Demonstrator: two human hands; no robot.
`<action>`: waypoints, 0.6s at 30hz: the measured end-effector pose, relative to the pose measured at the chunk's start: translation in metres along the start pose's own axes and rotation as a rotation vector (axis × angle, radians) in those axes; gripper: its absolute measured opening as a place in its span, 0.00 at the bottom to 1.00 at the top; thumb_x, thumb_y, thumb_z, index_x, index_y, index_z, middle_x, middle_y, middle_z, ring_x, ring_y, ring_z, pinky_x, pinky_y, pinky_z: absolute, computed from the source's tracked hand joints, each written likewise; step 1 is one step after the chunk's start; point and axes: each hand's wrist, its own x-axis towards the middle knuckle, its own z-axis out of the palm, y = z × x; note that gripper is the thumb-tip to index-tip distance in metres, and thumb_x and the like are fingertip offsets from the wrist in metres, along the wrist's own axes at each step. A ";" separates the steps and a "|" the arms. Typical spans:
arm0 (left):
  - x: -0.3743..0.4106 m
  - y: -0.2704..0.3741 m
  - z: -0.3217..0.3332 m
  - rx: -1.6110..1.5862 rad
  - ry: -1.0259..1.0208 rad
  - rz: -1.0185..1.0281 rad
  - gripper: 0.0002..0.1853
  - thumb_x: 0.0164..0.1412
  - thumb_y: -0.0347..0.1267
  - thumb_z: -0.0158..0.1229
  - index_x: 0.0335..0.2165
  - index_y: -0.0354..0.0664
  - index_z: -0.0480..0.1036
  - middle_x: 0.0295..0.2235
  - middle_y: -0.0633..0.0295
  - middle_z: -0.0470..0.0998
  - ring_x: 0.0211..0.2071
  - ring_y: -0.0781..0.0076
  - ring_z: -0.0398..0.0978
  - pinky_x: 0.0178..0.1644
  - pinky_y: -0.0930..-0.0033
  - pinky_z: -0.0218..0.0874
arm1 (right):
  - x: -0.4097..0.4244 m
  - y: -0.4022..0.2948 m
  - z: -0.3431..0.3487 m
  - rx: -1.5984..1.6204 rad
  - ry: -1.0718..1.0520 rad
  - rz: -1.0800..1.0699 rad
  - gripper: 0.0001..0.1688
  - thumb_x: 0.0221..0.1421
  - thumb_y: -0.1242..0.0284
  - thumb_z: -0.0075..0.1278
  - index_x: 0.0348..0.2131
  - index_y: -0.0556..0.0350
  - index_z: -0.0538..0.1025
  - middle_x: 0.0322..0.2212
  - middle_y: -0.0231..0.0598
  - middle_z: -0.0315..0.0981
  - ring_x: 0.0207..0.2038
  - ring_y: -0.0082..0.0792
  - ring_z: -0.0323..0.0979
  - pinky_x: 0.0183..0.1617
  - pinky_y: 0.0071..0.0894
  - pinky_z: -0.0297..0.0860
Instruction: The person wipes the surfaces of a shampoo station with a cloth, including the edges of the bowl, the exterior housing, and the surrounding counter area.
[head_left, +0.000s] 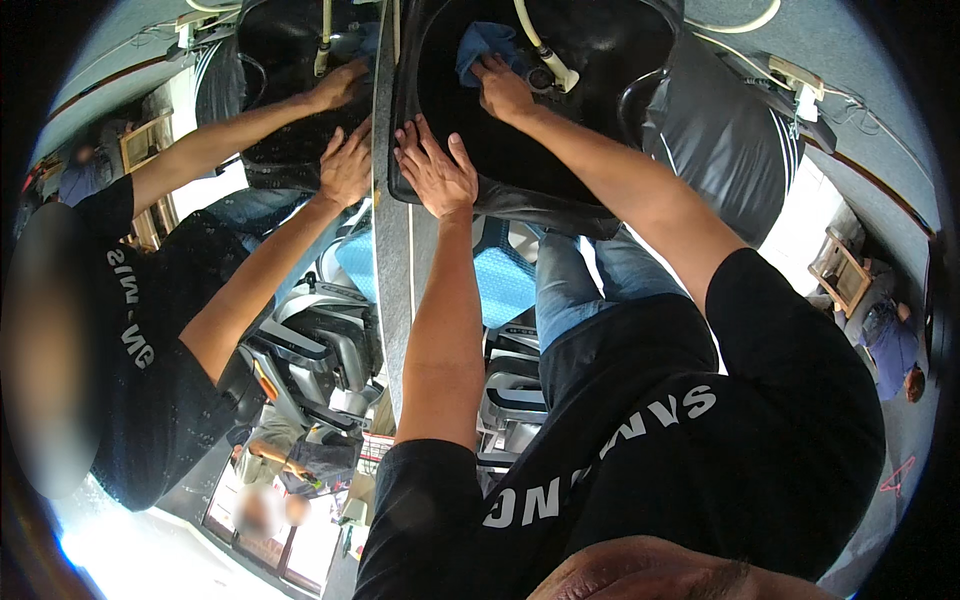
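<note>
A black salon shampoo basin (442, 127) lies in front of me, its inside dark and glossy. My right hand (506, 90) reaches into it and presses a crumpled blue cloth (484, 46) against the inner wall, with the fingertips partly hidden in the folds. Beside that hand, a cream hose with a spray head (559, 71) hangs into the bowl near the round drain (538, 78). My left hand (439, 169) rests flat on the basin's near left rim, fingers spread, holding nothing.
A wall mirror (379, 225) at the left edge reflects my arms and the basin. Black upholstery (712, 142) adjoins the basin's right side. Blue textured seating (502, 277) is below. Other people (889, 337) sit or stand farther off. A wall-mounted fitting with cables (806, 90) is at upper right.
</note>
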 end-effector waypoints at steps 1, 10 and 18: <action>-0.002 -0.004 0.000 0.005 -0.002 -0.007 0.36 0.76 0.52 0.34 0.70 0.40 0.54 0.68 0.48 0.59 0.73 0.49 0.47 0.77 0.45 0.35 | -0.015 -0.007 0.005 -0.018 -0.050 -0.050 0.41 0.59 0.72 0.53 0.69 0.47 0.62 0.71 0.49 0.53 0.71 0.53 0.55 0.73 0.50 0.60; -0.003 -0.008 0.000 0.000 -0.021 -0.030 0.36 0.77 0.52 0.30 0.71 0.43 0.53 0.69 0.49 0.57 0.74 0.50 0.45 0.78 0.45 0.34 | -0.091 0.038 -0.063 -0.174 -0.682 -0.223 0.28 0.57 0.72 0.49 0.57 0.52 0.77 0.52 0.59 0.77 0.48 0.53 0.81 0.52 0.53 0.77; -0.005 -0.007 -0.002 0.005 0.011 0.000 0.36 0.77 0.52 0.31 0.69 0.39 0.55 0.67 0.46 0.60 0.73 0.48 0.48 0.77 0.44 0.35 | -0.026 0.019 -0.074 0.544 -0.174 0.375 0.20 0.60 0.70 0.41 0.44 0.65 0.78 0.33 0.58 0.80 0.36 0.57 0.81 0.38 0.51 0.77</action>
